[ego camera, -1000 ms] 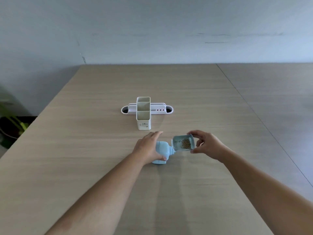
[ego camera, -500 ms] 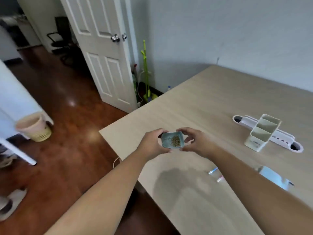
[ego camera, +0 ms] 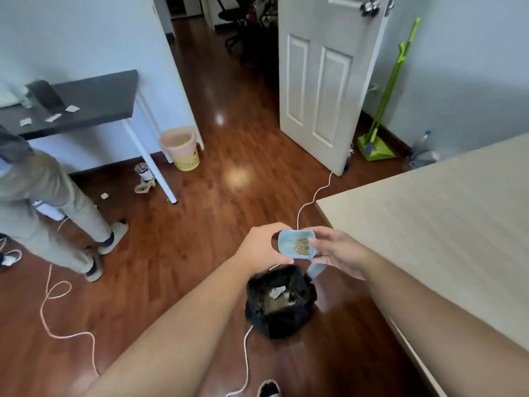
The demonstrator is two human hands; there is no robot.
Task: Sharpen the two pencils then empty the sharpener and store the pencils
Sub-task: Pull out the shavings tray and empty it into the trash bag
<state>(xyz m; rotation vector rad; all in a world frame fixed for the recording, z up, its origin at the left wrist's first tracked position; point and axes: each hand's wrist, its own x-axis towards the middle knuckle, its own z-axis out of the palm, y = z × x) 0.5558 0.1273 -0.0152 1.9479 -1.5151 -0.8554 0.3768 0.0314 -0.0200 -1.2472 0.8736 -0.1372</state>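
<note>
Both hands hold a small light-blue shavings tray [ego camera: 289, 246] level, with brown pencil shavings [ego camera: 303, 246] lying in it. My left hand [ego camera: 262, 247] grips its left side and my right hand [ego camera: 336, 252] its right side. The tray hangs off the table's corner, above and slightly behind a black-lined waste bin [ego camera: 279, 303] on the floor. The sharpener body, the pencils and the pencil holder are out of view.
The light wooden table [ego camera: 443, 224] fills the right side. White and orange cables [ego camera: 246, 359] run across the wooden floor. Another person [ego camera: 43, 196] stands at the left by a dark desk [ego camera: 94, 101]. A pink basket [ego camera: 180, 149] and an open white door [ego camera: 323, 78] lie farther off.
I have turned left away from the table. The tray, pulled from the sharpener a second ago, now sits in both hands over the black bin.
</note>
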